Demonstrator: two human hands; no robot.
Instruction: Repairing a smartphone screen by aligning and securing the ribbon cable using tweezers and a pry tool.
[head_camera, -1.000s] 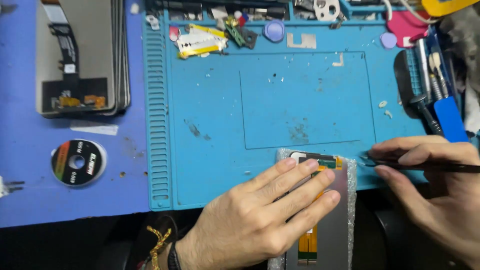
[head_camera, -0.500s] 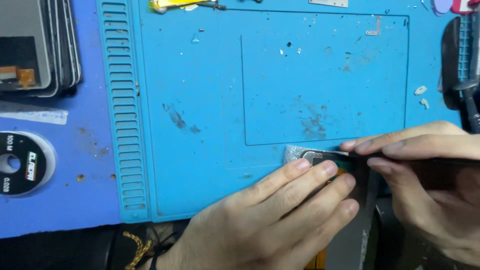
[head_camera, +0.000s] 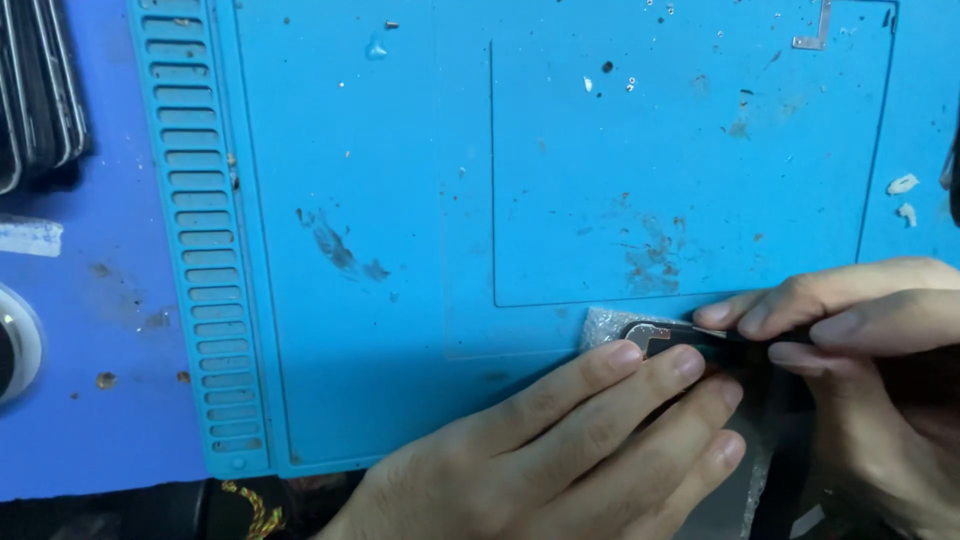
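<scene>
Under left hand (head_camera: 560, 450) flat fingers: phone part (head_camera: 650, 335); right hand (head_camera: 870, 370) pinches, seemingly, tweezers (head_camera: 700, 333).

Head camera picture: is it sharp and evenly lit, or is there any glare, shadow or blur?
Head view: mostly sharp, with stains and specks on the blue mat crisp; light is even with no strong glare; soft shadow lies under the left hand and right hand; the tool tip and the phone part are small and hard to read.
</scene>
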